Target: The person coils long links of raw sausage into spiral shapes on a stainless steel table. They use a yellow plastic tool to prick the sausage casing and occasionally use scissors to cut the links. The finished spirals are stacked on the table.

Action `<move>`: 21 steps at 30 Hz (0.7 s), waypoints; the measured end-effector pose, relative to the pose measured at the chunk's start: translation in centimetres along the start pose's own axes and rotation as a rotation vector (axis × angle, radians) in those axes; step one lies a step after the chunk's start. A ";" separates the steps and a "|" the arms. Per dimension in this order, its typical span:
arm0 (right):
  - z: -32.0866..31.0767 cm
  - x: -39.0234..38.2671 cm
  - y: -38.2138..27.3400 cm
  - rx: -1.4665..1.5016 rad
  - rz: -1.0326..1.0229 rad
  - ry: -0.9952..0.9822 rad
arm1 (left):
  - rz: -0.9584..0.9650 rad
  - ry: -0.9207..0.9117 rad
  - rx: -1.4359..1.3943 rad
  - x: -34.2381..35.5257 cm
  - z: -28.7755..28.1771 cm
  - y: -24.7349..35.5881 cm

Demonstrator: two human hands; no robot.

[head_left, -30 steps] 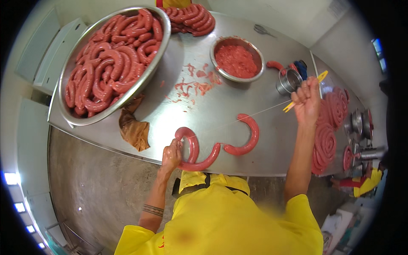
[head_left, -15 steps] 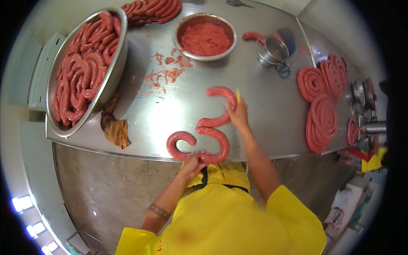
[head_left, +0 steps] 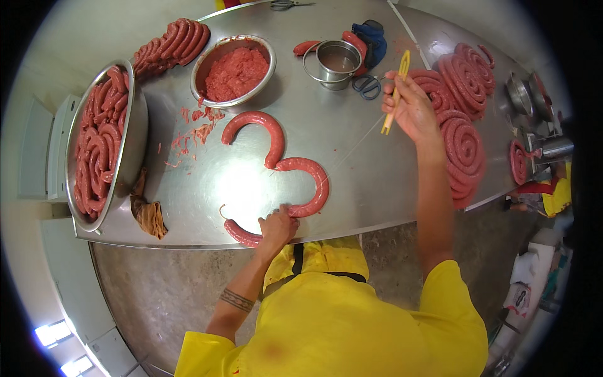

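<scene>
My right hand (head_left: 409,100) is closed around a yellow netting shuttle (head_left: 396,91), raised over the right side of the steel table (head_left: 377,163). A thin string runs down from it toward a curved sausage strand (head_left: 314,182). My left hand (head_left: 279,226) grips that strand near the front edge, its fingers curled over a pinched spot. One curved sausage (head_left: 260,119) lies farther back, and a shorter end (head_left: 233,232) shows left of my left hand, with pale casing at its tip.
Large basin of sausages (head_left: 141,144) at left; piled links (head_left: 173,44), bowl of mince (head_left: 269,72), meat scraps behind. Steel pot (head_left: 339,69), scissors (head_left: 366,88), blue item (head_left: 370,44) at back. Sausage coils (head_left: 461,144), steel vessels, machine at right. Brown cloth (head_left: 149,220). Another person (head_left: 556,195) far right.
My right hand has swung back up and right with the shuttle, after dipping to the sausage half a second ago. My left hand stays on the strand. The whole view has shifted.
</scene>
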State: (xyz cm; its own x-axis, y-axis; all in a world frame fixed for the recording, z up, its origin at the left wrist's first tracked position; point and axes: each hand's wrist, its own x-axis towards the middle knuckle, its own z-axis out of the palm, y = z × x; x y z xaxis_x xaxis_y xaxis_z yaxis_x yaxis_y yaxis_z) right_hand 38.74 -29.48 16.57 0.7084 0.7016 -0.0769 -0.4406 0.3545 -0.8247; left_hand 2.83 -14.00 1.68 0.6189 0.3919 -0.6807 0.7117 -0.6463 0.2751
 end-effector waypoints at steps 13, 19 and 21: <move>-14.3 -7.6 -3.2 0.005 0.061 0.352 | 0.651 -0.093 -0.074 3.6 4.0 6.5; -18.6 -14.9 -6.2 -0.009 -0.024 0.615 | 0.238 -1.007 -1.178 5.1 1.1 8.6; -20.0 -18.2 -6.9 0.042 -0.017 0.547 | 0.217 -1.133 -1.291 5.5 0.3 8.8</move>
State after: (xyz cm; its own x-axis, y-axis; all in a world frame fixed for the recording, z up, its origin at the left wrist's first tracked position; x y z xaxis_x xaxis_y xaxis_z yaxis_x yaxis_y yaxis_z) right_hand 39.95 -57.11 12.46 0.8941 0.2760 -0.3527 -0.4401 0.3952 -0.8063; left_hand 12.38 -17.70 0.09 0.6125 -0.6075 -0.5057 0.7896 0.4998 0.3560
